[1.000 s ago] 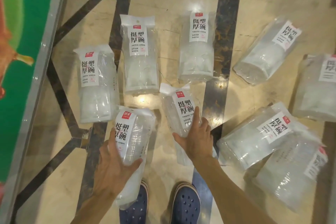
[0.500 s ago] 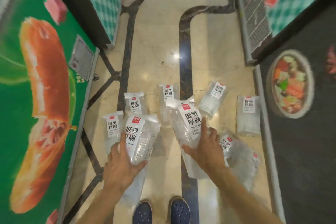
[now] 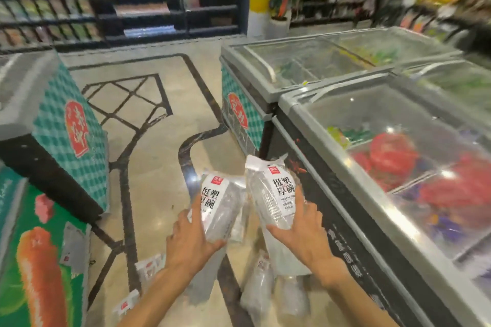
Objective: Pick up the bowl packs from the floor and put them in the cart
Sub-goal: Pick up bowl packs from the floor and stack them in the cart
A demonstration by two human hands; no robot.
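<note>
Left hand [image 3: 190,243] gripping one bowl pack [image 3: 220,207], right hand [image 3: 303,236] gripping second pack [image 3: 273,198], both lifted clear of floor [image 3: 148,167]. Several packs [image 3: 259,281] left lying below, count blurred. Cart not in view; likely no packs delivered yet.

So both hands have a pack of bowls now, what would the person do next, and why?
Probably turn to look for the cart, which is not in view. The left hand grips one bowl pack and the right hand another, both lifted, while more packs lie on the floor.
</note>
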